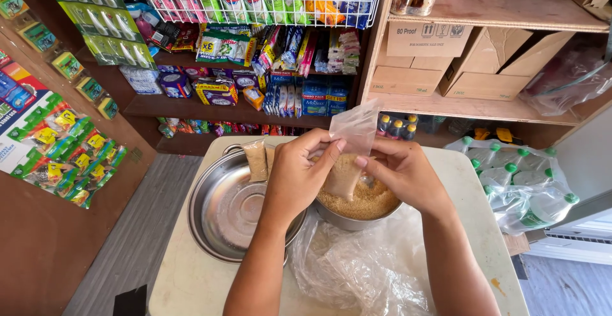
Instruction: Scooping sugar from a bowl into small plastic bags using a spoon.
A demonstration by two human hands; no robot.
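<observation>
My left hand and my right hand together hold a small clear plastic bag partly filled with brown granules, upright above a metal bowl of the same brown granules. The bag's empty top sticks up between my fingers. To the left stands a large shallow metal basin with two small filled bags leaning on its far rim.
A crumpled clear plastic sheet lies on the pale table in front of the bowl. Packed water bottles sit at the right. Shelves of packaged goods and cardboard boxes stand behind.
</observation>
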